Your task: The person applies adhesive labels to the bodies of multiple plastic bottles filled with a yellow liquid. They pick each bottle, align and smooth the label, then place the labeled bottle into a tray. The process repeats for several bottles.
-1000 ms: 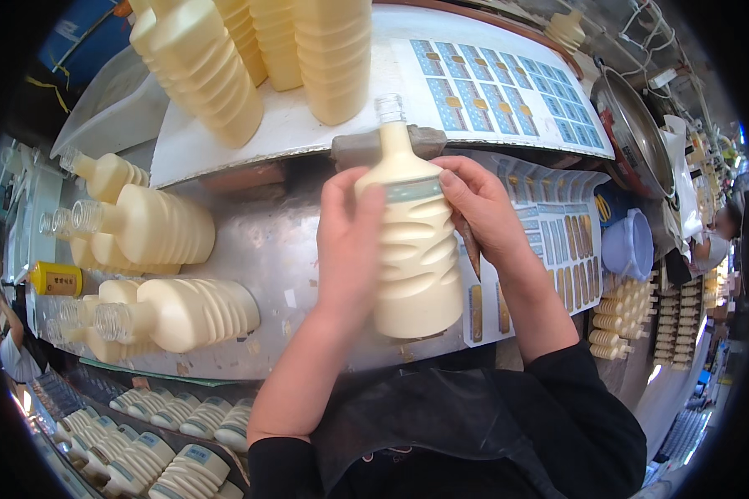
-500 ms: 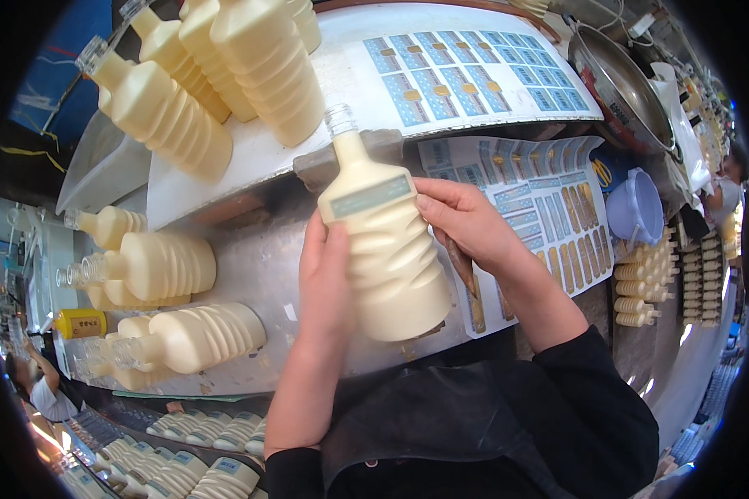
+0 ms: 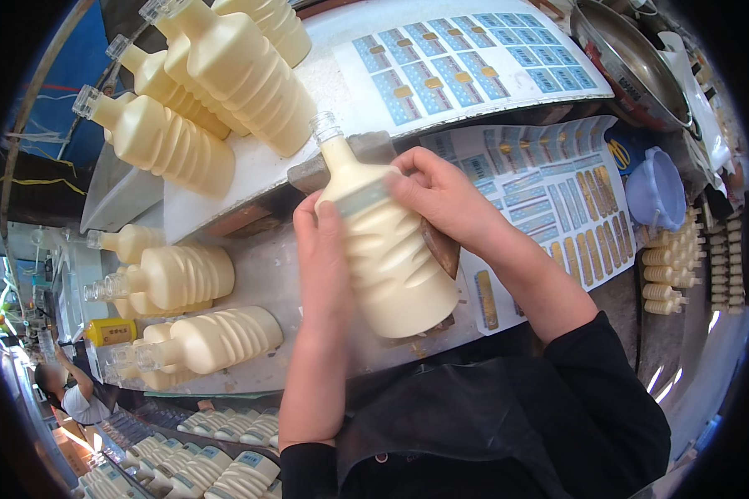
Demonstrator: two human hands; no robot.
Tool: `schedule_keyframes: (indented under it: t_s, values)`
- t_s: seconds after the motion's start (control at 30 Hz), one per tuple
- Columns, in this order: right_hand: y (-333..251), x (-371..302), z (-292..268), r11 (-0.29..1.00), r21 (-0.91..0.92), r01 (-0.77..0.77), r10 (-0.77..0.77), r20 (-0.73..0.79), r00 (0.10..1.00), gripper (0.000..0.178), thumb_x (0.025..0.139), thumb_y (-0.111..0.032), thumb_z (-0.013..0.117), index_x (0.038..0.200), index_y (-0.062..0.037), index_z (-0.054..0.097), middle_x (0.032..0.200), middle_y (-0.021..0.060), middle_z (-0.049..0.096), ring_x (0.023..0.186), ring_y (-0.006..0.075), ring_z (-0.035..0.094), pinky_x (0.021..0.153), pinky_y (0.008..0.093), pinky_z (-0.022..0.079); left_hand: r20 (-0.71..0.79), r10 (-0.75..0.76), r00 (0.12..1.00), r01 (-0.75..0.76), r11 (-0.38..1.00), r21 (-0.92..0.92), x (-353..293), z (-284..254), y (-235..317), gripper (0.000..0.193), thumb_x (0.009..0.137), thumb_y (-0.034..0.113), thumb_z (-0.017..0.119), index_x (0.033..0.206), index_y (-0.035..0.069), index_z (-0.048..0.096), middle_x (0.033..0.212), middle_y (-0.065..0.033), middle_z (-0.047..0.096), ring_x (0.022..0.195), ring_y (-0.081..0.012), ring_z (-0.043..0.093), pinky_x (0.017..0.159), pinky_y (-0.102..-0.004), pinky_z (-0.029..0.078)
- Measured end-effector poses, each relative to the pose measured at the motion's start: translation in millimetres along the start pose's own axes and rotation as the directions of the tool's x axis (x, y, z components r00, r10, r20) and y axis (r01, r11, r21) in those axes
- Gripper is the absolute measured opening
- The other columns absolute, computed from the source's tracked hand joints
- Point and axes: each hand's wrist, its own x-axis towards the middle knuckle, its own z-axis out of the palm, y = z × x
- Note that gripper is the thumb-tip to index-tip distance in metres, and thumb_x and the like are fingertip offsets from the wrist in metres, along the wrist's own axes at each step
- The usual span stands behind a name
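Observation:
A cream ribbed bottle (image 3: 399, 274) with a clear threaded neck leans away from me, its neck by a grey block (image 3: 379, 148). My left hand (image 3: 318, 258) grips its left side, the thumb by the left end of a grey-green label strip (image 3: 362, 200) across the shoulder. My right hand (image 3: 433, 190) has its fingers bent onto the strip's right end, slightly blurred. A flat brown pointed tool (image 3: 442, 249) sticks out below the right palm, its grip end hidden in that hand.
Sheets of blue and gold labels (image 3: 441, 71) lie on the raised white board, with another label sheet (image 3: 558, 200) at right. Cream bottles (image 3: 250, 83) stand at upper left; others lie at left (image 3: 225, 337) near a yellow container (image 3: 111, 332). A lavender bucket (image 3: 656, 190) is at right.
My right fingers have moved from the bottle's right edge inward onto the strip's right end. The pointed tool has turned with the hand. The view has shifted a little.

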Motion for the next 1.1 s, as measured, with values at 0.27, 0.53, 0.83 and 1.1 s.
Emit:
schedule_keyframes:
  t_s: [0.27, 0.53, 0.83, 1.1]
  values:
    - [3.5, 1.3, 0.2, 0.999, -0.038, 0.012, -0.012, -0.012, 1.000, 0.032, 0.101, -0.027, 0.068, 0.118, -0.0009, 0.057, 0.093, 0.0064, 0.071, 0.084, 0.0070, 0.064, 0.074, 0.0237, 0.052, -0.041, -0.009, 0.999, 0.011, 1.000, 0.030, -0.2, 5.8, 2.5, 0.039, 0.111, 0.033, 0.051, 0.135, 0.003, 0.047, 0.125, -0.0128, 0.062, 0.111, -0.0196, 0.064, 0.096, -0.0369, 0.055]
    - [-3.1, -3.1, -3.3, 0.993, 0.111, -0.034, 0.033, 0.013, 0.999, 0.032, 0.106, -0.027, 0.060, 0.123, -0.0001, 0.061, 0.092, 0.0022, 0.069, 0.078, 0.0030, 0.059, 0.071, 0.0196, 0.048, -0.044, -0.024, 0.999, 0.025, 0.999, 0.032, -1.5, 7.0, 3.5, 0.044, 0.110, 0.031, 0.052, 0.142, 0.004, 0.042, 0.132, -0.0141, 0.058, 0.119, -0.0215, 0.060, 0.102, -0.0384, 0.051]
    - [-12.7, -37.1, -8.0, 0.992, 0.099, 0.083, -0.091, 0.077, 0.993, 0.040, 0.100, -0.011, 0.050, 0.134, 0.0037, 0.064, 0.118, 0.0134, 0.073, 0.107, 0.0176, 0.068, 0.094, 0.0320, 0.053, 0.070, 0.017, 0.997, -0.022, 0.997, 0.070, -16.7, 1.5, 0.6, 0.088, 0.088, 0.013, 0.071, 0.158, 0.004, 0.019, 0.148, -0.0195, 0.047, 0.133, -0.0268, 0.052, 0.112, -0.0398, 0.043]
    - [-16.6, -58.2, -5.8, 0.962, -0.103, 0.252, -0.247, 0.052, 0.967, 0.043, 0.101, -0.005, 0.054, 0.143, 0.0047, 0.057, 0.120, 0.0133, 0.070, 0.107, 0.0137, 0.066, 0.092, 0.0284, 0.052, 0.197, 0.140, 0.970, -0.123, 0.988, -0.098, -17.5, -15.7, -14.3, 0.098, 0.084, 0.026, 0.079, 0.160, 0.004, 0.020, 0.148, -0.0179, 0.047, 0.136, -0.0277, 0.051, 0.114, -0.0421, 0.043]
